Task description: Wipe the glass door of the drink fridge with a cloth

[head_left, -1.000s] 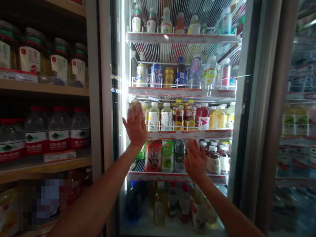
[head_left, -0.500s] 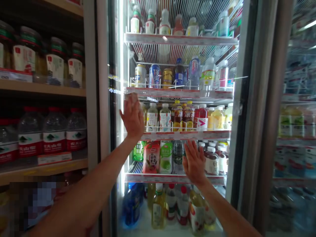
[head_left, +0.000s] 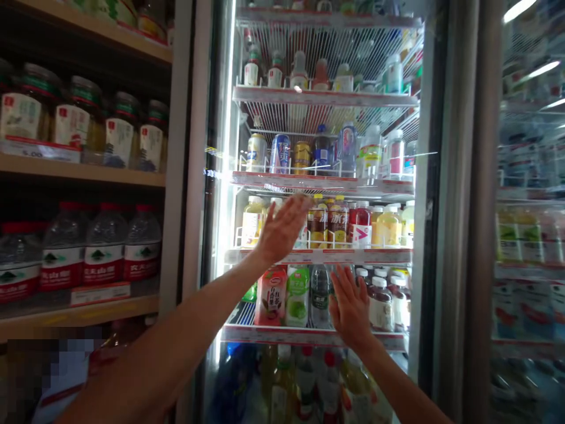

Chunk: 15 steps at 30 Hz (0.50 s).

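Observation:
My left hand (head_left: 282, 228), slightly blurred, reaches across the front of a lit drinks fridge with its fingers stretched toward the upper right. Behind it are bottles on the middle shelf, among them a yellow bottle (head_left: 252, 222) and brown bottles with yellow caps (head_left: 338, 224). Lower and to the right, my right hand (head_left: 352, 309) is held up, fingers extended, in front of a clear bottle (head_left: 320, 294) and white-capped bottles (head_left: 380, 303). Both hands are in front of the bottles, and the glass door carries light reflections. Neither palm shows, and nothing is visible in the fingers.
Wooden shelves at left hold jars (head_left: 120, 129) and large red-capped water bottles (head_left: 106, 247). A metal door frame (head_left: 461, 206) stands to the right, with another stocked fridge beyond it. Cans (head_left: 281, 154) line a fridge shelf above my hands.
My left hand has swept right, away from the fridge's left edge, uncovering the yellow bottle. My right hand stays at nearly the same place on the fridge. The view has tilted up slightly.

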Tool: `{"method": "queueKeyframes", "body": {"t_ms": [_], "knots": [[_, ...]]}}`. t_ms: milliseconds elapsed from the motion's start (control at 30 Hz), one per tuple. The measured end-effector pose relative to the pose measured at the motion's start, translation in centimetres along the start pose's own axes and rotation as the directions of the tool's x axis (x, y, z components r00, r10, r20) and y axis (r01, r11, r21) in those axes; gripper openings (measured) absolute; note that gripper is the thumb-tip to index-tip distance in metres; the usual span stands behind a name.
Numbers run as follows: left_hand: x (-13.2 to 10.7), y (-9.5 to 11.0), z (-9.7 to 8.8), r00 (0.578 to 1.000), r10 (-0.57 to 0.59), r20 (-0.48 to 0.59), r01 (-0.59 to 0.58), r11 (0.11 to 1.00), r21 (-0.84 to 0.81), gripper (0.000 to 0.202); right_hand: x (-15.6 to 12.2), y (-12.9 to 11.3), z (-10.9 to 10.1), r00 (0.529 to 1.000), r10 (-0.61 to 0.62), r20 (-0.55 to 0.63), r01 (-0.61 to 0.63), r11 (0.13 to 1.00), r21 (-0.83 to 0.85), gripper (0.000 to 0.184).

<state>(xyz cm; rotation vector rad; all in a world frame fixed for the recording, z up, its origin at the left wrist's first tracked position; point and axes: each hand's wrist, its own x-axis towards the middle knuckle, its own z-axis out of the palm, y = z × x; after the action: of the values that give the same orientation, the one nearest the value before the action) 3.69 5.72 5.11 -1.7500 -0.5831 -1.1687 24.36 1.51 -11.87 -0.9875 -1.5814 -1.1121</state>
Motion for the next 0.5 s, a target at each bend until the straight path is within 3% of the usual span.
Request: {"method": "queueKeyframes", "body": {"t_ms": [67,100,167,233,300,333,367,433,500], "knots": [[-0.3,0.5,0.2,0.982,0.182,0.043,-0.182,0.983,-0.021,0.047,0.2,0.4,-0.4,1.0,-0.03,0.001,0.03,1.0,0.007,0.066],[-0.2,0.2,0.2,0.986,0.165,0.032,-0.165,0.986,-0.01,0.047,0.4,0.8,-0.7,0.999,-0.036,-0.006,0.036,0.999,0.01,0.065],[0.9,-1.5,-0.1,0.997,-0.049,-0.058,0.051,0.998,0.031,0.046,1.2,2.0,-1.3,0.999,-0.006,-0.051,0.006,1.0,0.008,0.064],[2.5,-3.1,-0.3,0.928,-0.325,-0.183,0.336,0.941,0.03,0.046,2.6,3.4,-1.8,0.992,0.061,-0.114,-0.062,0.998,-0.004,0.063],[3.9,-3.4,-0.1,0.852,-0.461,-0.247,0.476,0.879,0.003,0.046,4.4,4.9,-2.0,0.982,0.105,-0.154,-0.109,0.994,-0.018,0.062],[4.3,-2.8,0.2,0.857,-0.455,-0.24,0.469,0.883,-0.002,0.046,5.3,5.5,-2.0,0.98,0.114,-0.162,-0.119,0.993,-0.024,0.062],[4.5,-1.9,0.5,0.891,-0.403,-0.212,0.412,0.911,0.0,0.047,6.1,6.0,-1.9,0.98,0.117,-0.161,-0.123,0.992,-0.03,0.062],[4.2,0.5,1.3,0.972,-0.204,-0.114,0.205,0.979,0.001,0.048,7.3,6.4,-1.5,0.981,0.109,-0.16,-0.116,0.993,-0.034,0.06],[3.6,2.7,1.8,0.999,-0.039,-0.02,0.039,0.999,-0.019,0.05,8.0,6.4,-1.3,0.981,0.097,-0.166,-0.102,0.994,-0.027,0.059]]}}
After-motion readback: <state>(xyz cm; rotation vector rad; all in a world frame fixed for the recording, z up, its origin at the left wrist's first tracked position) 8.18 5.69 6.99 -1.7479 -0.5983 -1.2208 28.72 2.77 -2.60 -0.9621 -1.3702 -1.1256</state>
